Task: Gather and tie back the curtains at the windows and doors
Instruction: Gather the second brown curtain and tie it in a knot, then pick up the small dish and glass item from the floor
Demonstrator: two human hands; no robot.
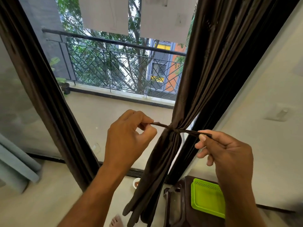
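Note:
A dark brown curtain [211, 66] hangs at the right side of a glass balcony door, gathered into a narrow waist. A thin brown tie band [176, 129] is wrapped and knotted around that waist. My left hand [129, 138] pinches the band's left end between thumb and forefinger, held taut to the left of the curtain. My right hand [224, 153] pinches the right end, stretched out to the right. Both ends run straight from the knot. Below the knot the curtain [152, 185] fans out down to the floor.
The dark door frame [49, 99] slants at left, with a balcony railing [124, 63] outside. A brown plastic chair [177, 203] holding a green tray [206, 199] stands at bottom right. A small bowl [136, 184] sits on the floor by the curtain. A white wall [270, 95] is at right.

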